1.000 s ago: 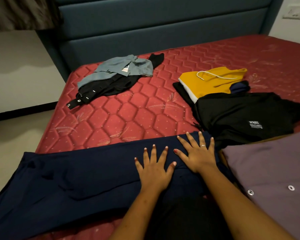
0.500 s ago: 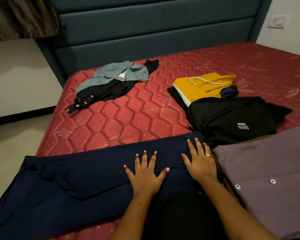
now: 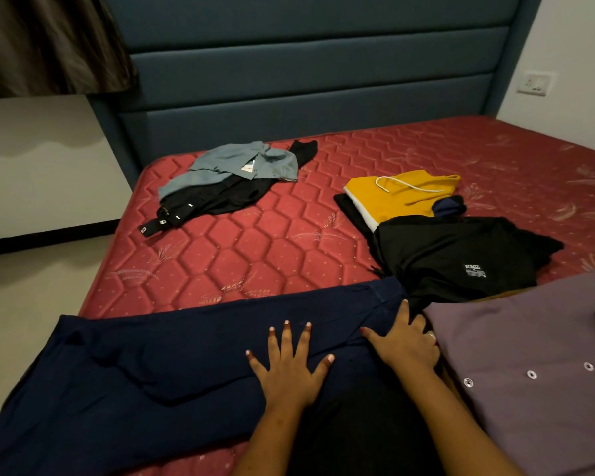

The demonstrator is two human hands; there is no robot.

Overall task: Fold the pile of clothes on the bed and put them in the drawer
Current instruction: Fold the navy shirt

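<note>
Because the navy garment (image 3: pixel 152 365) runs past the lower left corner, its end is cut off, and whether its right end continues beneath the purple shirt (image 3: pixel 529 355) cannot be told. It is spread flat across the near edge of the bed (image 3: pixel 255 249). The left hand (image 3: pixel 289 369) is pressed flat on it, fingers straight and splayed wide, nothing gripped. The right hand (image 3: pixel 404 345) is laid at the garment's right end, fingers extended, its outer fingertips hard to make out against the shirt.
</note>
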